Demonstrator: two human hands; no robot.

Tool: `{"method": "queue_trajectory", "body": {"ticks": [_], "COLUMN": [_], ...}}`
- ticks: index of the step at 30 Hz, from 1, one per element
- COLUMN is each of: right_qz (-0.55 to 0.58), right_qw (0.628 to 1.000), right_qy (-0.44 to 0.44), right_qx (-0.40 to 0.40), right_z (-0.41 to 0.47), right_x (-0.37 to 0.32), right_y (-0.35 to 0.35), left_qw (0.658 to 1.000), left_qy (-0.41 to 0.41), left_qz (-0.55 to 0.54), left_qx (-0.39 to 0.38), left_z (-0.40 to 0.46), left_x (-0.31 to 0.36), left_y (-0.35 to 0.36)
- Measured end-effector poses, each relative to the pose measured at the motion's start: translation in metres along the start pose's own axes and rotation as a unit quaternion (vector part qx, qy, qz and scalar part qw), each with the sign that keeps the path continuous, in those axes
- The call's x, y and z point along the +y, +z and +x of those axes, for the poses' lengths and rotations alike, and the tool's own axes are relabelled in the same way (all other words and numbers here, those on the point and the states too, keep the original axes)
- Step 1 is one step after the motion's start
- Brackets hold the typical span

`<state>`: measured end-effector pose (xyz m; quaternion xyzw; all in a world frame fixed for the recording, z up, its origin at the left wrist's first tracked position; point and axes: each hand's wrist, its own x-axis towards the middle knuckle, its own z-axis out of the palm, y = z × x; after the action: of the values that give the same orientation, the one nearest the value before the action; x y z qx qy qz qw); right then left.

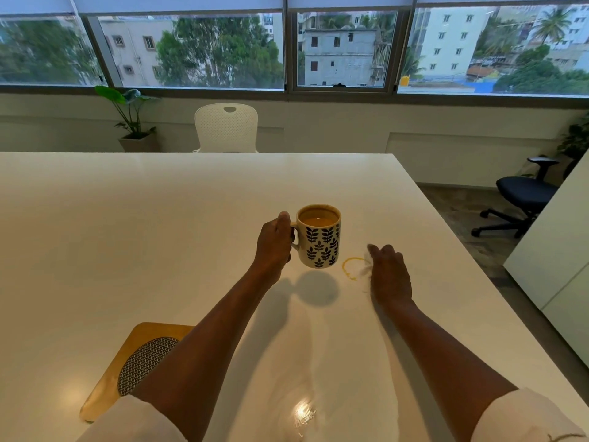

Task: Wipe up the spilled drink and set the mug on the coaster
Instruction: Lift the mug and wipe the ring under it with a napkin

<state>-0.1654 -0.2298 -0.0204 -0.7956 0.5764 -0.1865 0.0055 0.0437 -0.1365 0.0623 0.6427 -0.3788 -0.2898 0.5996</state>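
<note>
Head view: my left hand point(276, 240) grips the mug point(319, 236) by its handle, lifted above the table point(159, 218). Just right of the mug, 1 ring-shaped spill point(350, 267); my right hand point(389, 275), blurred, grip unclear. Wiping comes next, I judge; the coaster point(140, 358) waits well nearer me.

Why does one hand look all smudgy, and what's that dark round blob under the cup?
In the head view, the right hand is motion-blurred, smearing over the drink ring; the blob is the shadow of the lifted mug, held by the left hand; glare shines on the table nearest the camera.
</note>
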Motion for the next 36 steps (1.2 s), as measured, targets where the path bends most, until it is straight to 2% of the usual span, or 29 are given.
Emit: {"method": "queue_trajectory", "body": {"ticks": [3,7,14,20,30,36], "right_qz": [0.008,0.095,-0.074,0.034,0.082,0.112], "right_qw": [1.0,0.994,0.986,0.97,0.939,0.935], "right_qy": [-0.005,0.034,-0.088,-0.151,-0.286,-0.283], "right_qx": [-0.012,-0.039,-0.121,-0.19,-0.174,-0.18], "right_z": [0.011,0.02,0.02,-0.007,-0.093,-0.112], "right_x": [-0.001,-0.004,-0.021,-0.035,-0.028,-0.01], "right_y": [0.008,0.018,0.032,0.023,0.008,-0.003], "left_qw": [1.0,1.0,1.0,1.0,0.999,1.0], "left_qy": [-0.002,-0.009,-0.011,-0.013,-0.001,-0.005], "left_qz": [-0.001,0.002,0.006,0.011,-0.013,-0.01], "left_qx": [0.003,0.006,0.02,0.026,0.029,0.028], "left_z": [0.004,0.007,0.009,0.007,-0.005,-0.017], "left_x": [-0.003,-0.008,-0.015,-0.012,-0.001,0.003], "left_y": [0.001,0.0,0.0,0.002,0.0,0.0]}}
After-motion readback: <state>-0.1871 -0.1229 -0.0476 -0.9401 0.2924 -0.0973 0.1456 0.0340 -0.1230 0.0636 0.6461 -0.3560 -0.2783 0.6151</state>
